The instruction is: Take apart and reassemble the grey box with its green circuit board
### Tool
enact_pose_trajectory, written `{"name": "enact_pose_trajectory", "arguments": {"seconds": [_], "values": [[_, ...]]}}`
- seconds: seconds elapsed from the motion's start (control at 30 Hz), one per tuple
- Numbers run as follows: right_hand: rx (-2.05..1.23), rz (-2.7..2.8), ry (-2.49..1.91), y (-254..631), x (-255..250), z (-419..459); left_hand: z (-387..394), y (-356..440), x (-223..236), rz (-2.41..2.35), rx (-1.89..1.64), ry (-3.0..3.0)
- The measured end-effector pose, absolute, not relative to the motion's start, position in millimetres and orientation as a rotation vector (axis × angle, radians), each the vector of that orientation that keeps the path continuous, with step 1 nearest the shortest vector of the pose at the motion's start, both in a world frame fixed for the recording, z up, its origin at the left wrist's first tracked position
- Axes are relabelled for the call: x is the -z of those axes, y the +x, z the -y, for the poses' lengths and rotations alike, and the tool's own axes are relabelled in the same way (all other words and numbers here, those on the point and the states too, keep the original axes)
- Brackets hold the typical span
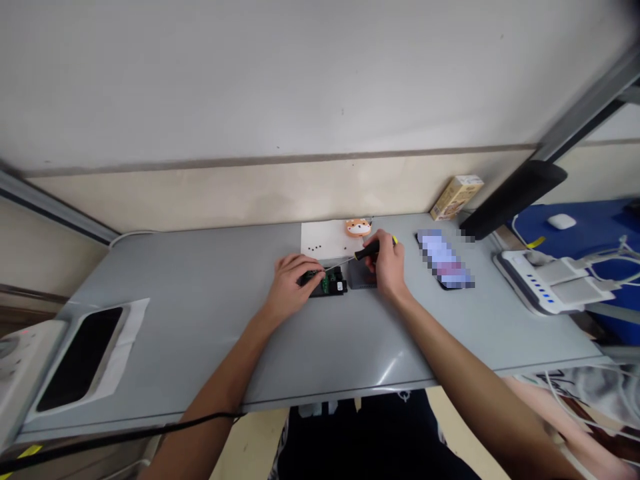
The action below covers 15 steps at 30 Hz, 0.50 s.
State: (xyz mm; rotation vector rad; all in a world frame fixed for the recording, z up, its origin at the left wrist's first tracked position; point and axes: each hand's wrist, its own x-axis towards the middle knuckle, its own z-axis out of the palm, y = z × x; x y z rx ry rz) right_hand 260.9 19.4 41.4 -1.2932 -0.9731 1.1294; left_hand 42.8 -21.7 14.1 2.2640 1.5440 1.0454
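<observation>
Screwdriver (pixel 367 251) in right fingers (pixel 385 244) slants toward circuit board (pixel 327 283).

Black screwdriver (pixel 369 250) in right hand (pixel 390 265), left hand (pixel 293 283) at green circuit board (pixel 327 281).

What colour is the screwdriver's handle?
The screwdriver handle is black, with some yellow at its back end; see the head view.

A small black gadget (pixel 334 291) lies flat and open on the grey table (pixel 310 350), its green board (pixel 327 281) showing. The screwdriver (pixel 366 252) has a black handle and a thin metal rod. It slants over the gadget, with its handle up and its tip low.
</observation>
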Motion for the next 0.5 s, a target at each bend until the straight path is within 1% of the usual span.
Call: {"name": "enact_pose_trajectory", "arguments": {"seconds": [0.5], "values": [[-1.016, 1.071, -1.231, 256.3, -54.7, -9.1, 25.0, 44.3, -11.6, -1.509, -1.104, 2.340]]}}
